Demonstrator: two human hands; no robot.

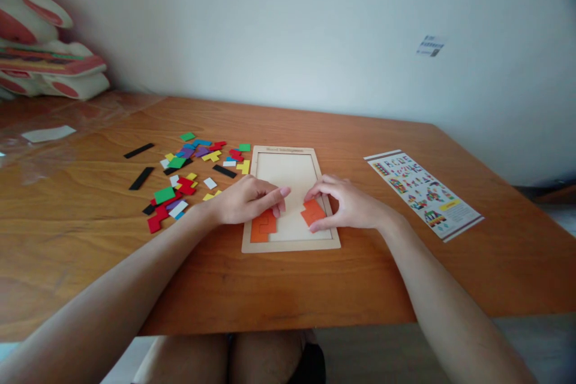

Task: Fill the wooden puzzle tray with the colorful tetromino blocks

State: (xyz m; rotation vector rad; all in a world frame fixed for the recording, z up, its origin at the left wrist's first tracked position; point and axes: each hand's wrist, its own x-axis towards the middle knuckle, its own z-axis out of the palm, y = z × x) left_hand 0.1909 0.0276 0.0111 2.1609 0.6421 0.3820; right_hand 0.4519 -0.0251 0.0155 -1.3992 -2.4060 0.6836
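A wooden puzzle tray (292, 246) with a raised frame lies on the table in front of me. Orange pieces (262, 229) fit together in its lower left corner. Over that corner is my left hand (252, 199), its fingers curled and partly hiding the orange pieces; whether it holds anything is hidden. My right hand (344, 203) grips an orange piece (314, 212) between thumb and fingers above the right part of the tray. That piece is tilted relative to the frame, with a line across it.
Loose coloured pieces (164, 194) are scattered left of the tray, with black strips (141, 178) among them. A printed pattern sheet (423, 195) lies to the right. Clear plastic wrap (90, 114) and a rabbit-shaped object (49, 66) are at the far left. A wall stands behind.
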